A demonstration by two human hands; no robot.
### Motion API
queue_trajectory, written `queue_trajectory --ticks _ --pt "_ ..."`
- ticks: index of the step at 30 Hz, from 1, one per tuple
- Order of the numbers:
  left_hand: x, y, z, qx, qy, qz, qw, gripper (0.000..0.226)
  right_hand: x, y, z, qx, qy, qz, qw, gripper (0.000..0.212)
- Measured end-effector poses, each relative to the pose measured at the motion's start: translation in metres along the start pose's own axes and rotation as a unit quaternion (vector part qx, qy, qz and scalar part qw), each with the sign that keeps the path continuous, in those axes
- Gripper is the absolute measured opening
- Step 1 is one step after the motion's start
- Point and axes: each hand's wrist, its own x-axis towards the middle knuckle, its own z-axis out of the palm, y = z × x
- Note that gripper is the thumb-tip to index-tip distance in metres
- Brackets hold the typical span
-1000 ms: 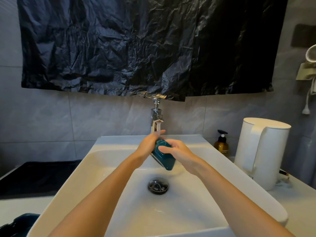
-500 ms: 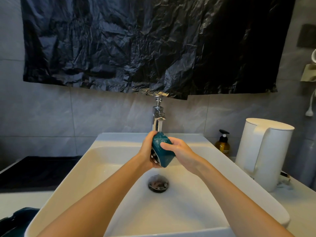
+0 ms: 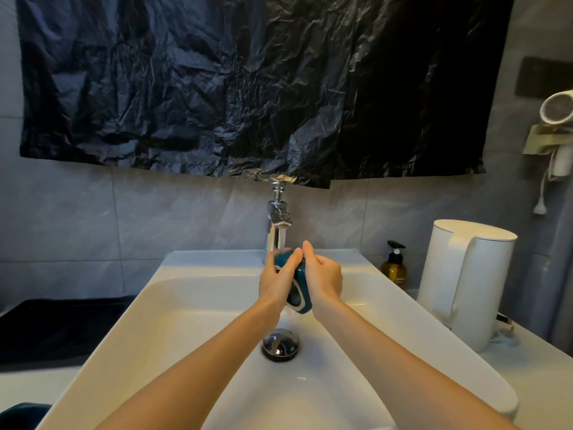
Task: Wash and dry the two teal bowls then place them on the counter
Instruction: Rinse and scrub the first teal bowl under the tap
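A small teal bowl (image 3: 300, 291) stands on edge between both hands, under the water running from the chrome tap (image 3: 278, 220). My left hand (image 3: 277, 279) grips its left side, fingers curled over the rim. My right hand (image 3: 322, 276) clasps its right side. Both hands hover above the white sink (image 3: 192, 305), over the drain (image 3: 280, 344). A dark teal shape (image 3: 21, 414) lies at the bottom left corner, cut off by the frame; I cannot tell whether it is the second bowl.
A white kettle (image 3: 465, 280) stands on the counter right of the sink, with an amber pump bottle (image 3: 394, 266) behind it. A black mat (image 3: 59, 327) covers the counter to the left. Black plastic sheeting (image 3: 248, 82) hangs on the wall above the tap.
The bowl has turned from tilted with its base towards me to standing on edge, and moved up closer to the tap. My right hand shifted round its side.
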Motion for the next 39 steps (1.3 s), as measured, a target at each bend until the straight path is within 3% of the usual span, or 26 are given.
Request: queue_trajectory --ticks 6,12,18,23,24,27,29,32,35,39 --pt "0.007 0.014 -0.006 0.027 -0.020 -0.117 0.993 0.037 0.000 0.005 -0.002 -0.081 0.001 -0.104 0.991 0.053" --pt "-0.004 -0.004 0.009 0.115 -0.040 0.142 0.982 0.025 0.014 0.007 -0.008 -0.071 0.029 -0.049 0.996 0.056" --pt "0.013 0.013 -0.005 0.097 -0.021 -0.013 0.995 0.027 0.003 0.005 -0.005 -0.065 -0.020 -0.083 0.994 0.052" --pt "-0.010 0.001 0.009 0.167 0.022 0.149 0.974 0.032 0.009 0.003 -0.004 -0.070 0.015 -0.060 0.996 0.057" --pt "-0.012 0.004 0.012 0.180 0.024 0.151 0.972 0.036 0.010 0.003 -0.005 -0.082 0.018 -0.074 0.994 0.059" --pt "0.000 0.012 0.008 0.227 0.032 0.072 0.971 0.036 0.005 0.004 -0.007 -0.111 -0.002 -0.123 0.986 0.059" --pt "0.007 0.017 0.000 0.191 0.018 -0.007 0.981 0.034 0.001 0.004 -0.005 -0.105 -0.029 -0.137 0.985 0.055" --pt "0.006 0.020 -0.012 0.042 -0.010 -0.116 0.992 0.033 -0.001 0.000 -0.002 -0.038 -0.061 -0.094 0.993 0.045" --pt "0.002 0.013 -0.022 -0.120 -0.072 -0.218 0.966 0.047 0.002 -0.004 -0.003 0.071 -0.055 -0.002 0.996 0.047" --pt "-0.001 0.008 -0.019 -0.214 -0.128 -0.255 0.934 0.053 -0.002 -0.006 -0.008 0.088 -0.079 0.003 0.993 0.048"
